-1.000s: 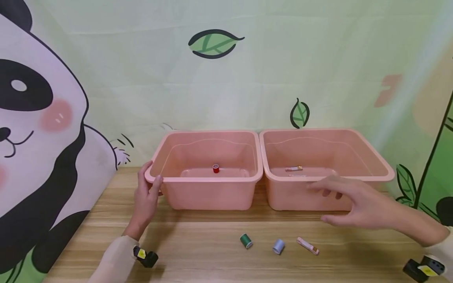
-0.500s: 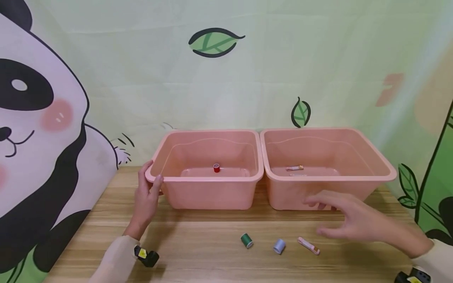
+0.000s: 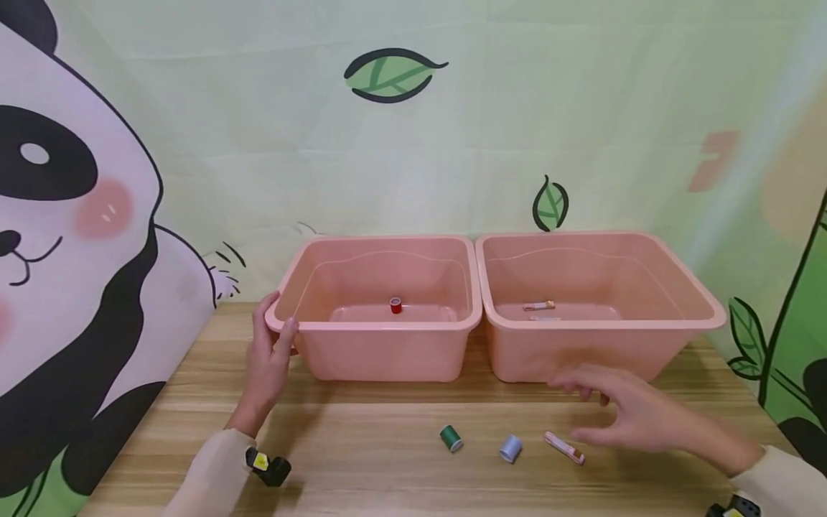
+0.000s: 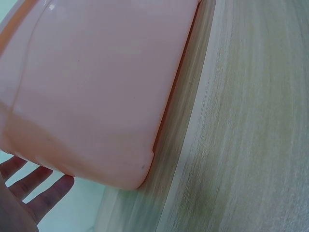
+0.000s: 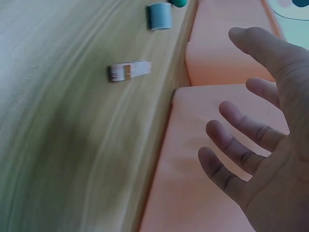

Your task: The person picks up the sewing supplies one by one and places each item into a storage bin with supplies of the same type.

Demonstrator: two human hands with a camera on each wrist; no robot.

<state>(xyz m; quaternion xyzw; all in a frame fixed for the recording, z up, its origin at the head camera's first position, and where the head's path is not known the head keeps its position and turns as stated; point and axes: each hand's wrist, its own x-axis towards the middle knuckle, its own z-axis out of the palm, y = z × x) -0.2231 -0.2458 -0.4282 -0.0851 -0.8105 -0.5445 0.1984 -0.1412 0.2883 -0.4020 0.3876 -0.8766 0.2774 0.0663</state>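
My left hand (image 3: 268, 359) grips the front left corner of the left pink plastic tub (image 3: 388, 355), thumb over the rim. In the left wrist view its fingers (image 4: 50, 195) lie along the tub's wall. My right hand (image 3: 636, 413) holds nothing, fingers spread and slightly bent, in front of the right pink tub (image 3: 581, 352). Just left of its thumb, a narrow pink-and-white piece shaped like a nail clipper (image 3: 564, 447) lies on the table. Beside that are a light blue thread spool (image 3: 510, 449) and a green thread spool (image 3: 451, 438), both on their sides.
A red thread spool (image 3: 396, 306) stands inside the left tub. Inside the right tub lies another clipper-like piece (image 3: 538, 306), with a pale one partly behind the front rim. The tubs stand side by side on the wooden table (image 3: 362, 459), against a panda-print backdrop (image 3: 400, 165).
My right hand has come down and a little left, from the right tub's front rim toward the clipper-like piece on the table. My left hand keeps its grip on the left tub.
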